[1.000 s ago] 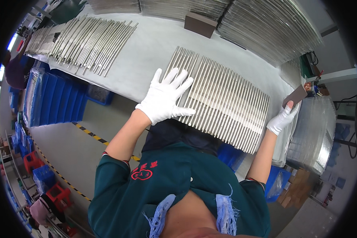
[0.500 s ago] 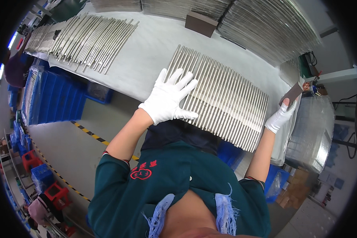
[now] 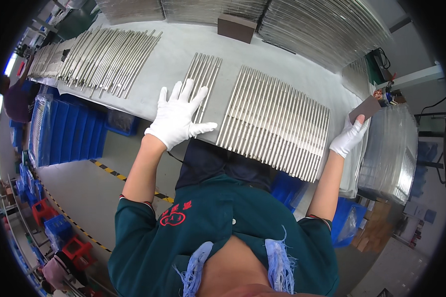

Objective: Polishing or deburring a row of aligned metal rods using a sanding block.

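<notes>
My left hand [image 3: 177, 118], in a white glove, lies flat with fingers spread on a small group of shiny metal rods [image 3: 206, 67]. A gap separates these from a wide row of parallel metal rods [image 3: 277, 121] lying side by side in front of me. My right hand [image 3: 348, 139], gloved with bare thumb tip showing, grips a brown rectangular block [image 3: 365, 108], which looks like a sanding sponge. It is held beyond the right end of the row, apart from the rods.
Another brown block [image 3: 236, 28] sits at the back of the white-covered table [image 3: 171, 57]. More loose rods [image 3: 109, 59] lie at the left. Plastic-wrapped stacks [image 3: 322, 32] line the far edge. Blue crates [image 3: 69, 128] stand below left, and a person [image 3: 19, 101] is at far left.
My left hand has moved left, sliding a few rods away from the row and opening a gap. My right hand still holds the block, at nearly the same place.
</notes>
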Motion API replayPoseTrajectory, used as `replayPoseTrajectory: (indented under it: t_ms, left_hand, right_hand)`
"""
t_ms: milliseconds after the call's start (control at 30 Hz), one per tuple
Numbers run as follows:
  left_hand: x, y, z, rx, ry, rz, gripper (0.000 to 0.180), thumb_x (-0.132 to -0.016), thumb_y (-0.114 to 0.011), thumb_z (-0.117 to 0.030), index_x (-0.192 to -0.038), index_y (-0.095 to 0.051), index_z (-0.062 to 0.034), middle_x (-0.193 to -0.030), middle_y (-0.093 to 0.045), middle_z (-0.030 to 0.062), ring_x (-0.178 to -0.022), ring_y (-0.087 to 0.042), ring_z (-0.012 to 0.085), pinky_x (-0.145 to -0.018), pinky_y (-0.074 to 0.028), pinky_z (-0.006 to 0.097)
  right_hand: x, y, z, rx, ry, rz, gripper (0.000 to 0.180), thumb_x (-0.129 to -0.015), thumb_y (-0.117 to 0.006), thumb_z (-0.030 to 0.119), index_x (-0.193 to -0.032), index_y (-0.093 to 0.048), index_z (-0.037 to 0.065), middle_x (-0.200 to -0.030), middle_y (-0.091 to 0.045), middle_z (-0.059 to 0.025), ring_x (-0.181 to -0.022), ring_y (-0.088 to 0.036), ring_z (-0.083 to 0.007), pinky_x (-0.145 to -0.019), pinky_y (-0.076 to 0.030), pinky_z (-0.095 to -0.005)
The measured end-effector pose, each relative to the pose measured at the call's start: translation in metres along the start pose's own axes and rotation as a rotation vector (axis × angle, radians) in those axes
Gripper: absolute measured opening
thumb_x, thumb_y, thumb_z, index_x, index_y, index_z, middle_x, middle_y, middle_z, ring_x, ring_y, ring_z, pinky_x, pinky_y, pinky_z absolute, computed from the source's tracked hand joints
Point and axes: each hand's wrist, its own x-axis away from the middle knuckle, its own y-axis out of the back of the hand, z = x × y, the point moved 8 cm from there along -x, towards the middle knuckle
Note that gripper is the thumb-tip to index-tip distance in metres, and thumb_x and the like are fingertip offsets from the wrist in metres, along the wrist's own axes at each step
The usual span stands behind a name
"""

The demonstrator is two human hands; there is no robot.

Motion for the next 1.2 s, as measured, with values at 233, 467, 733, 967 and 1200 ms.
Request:
replayPoseTrajectory:
  t_ms: [233, 467, 733, 967, 1200]
  left_hand:
    - [-0.021, -0.006, -0.104, 0.111, -0.380, -0.027, 0.104, -0.074, -0.043, -0.085, -0.149, -0.038, -0.0117, -0.151, -0.033, 0.0276, -0.142, -0.026, 0.0465, -0.115, -0.014, 0.060]
    - [-0.024, -0.018, -0.129, 0.164, -0.537, 0.004, 0.097, -0.078, -0.041, -0.082, -0.148, -0.040, -0.0143, -0.151, -0.035, 0.0236, -0.141, -0.027, 0.0456, -0.115, -0.014, 0.060]
    - [-0.012, -0.010, -0.070, 0.076, -0.406, 0.033, 0.092, -0.081, -0.047, -0.076, -0.149, -0.038, -0.0145, -0.153, -0.032, 0.0230, -0.143, -0.023, 0.0468, -0.118, -0.016, 0.054]
    - [-0.016, -0.015, -0.094, 0.119, -0.468, 0.017, 0.100, -0.080, -0.044, -0.079, -0.148, -0.038, -0.0062, -0.152, -0.033, 0.0239, -0.142, -0.026, 0.0452, -0.117, -0.017, 0.055]
    - [-0.023, -0.022, -0.135, 0.215, -0.577, -0.025, 0.104, -0.077, -0.042, -0.083, -0.149, -0.036, -0.0082, -0.150, -0.039, 0.0204, -0.143, -0.028, 0.0402, -0.117, -0.015, 0.056]
  right_hand:
    - [0.004, -0.008, 0.005, 0.184, 0.119, 0.059, 0.072, -0.095, -0.062, 0.042, -0.145, -0.037, -0.003, -0.142, -0.047, -0.0132, -0.126, -0.047, -0.0222, -0.108, -0.034, -0.0340]
    - [0.008, -0.011, 0.020, 0.221, 0.167, 0.057, 0.074, -0.093, -0.065, 0.042, -0.144, -0.038, -0.004, -0.143, -0.047, -0.0146, -0.128, -0.045, -0.0236, -0.109, -0.033, -0.0339]
    - [0.009, -0.014, 0.022, 0.224, 0.180, 0.067, 0.077, -0.091, -0.068, 0.042, -0.145, -0.037, -0.004, -0.144, -0.045, -0.0149, -0.130, -0.044, -0.0244, -0.109, -0.033, -0.0338]
    - [0.008, -0.015, 0.016, 0.249, 0.168, 0.110, 0.076, -0.092, -0.068, 0.039, -0.145, -0.036, -0.006, -0.144, -0.046, -0.0165, -0.130, -0.046, -0.0248, -0.110, -0.033, -0.0337]
    - [0.002, -0.007, 0.007, 0.152, 0.141, 0.070, 0.071, -0.094, -0.065, 0.039, -0.143, -0.038, -0.005, -0.138, -0.049, -0.0144, -0.125, -0.048, -0.0233, -0.108, -0.034, -0.0338]
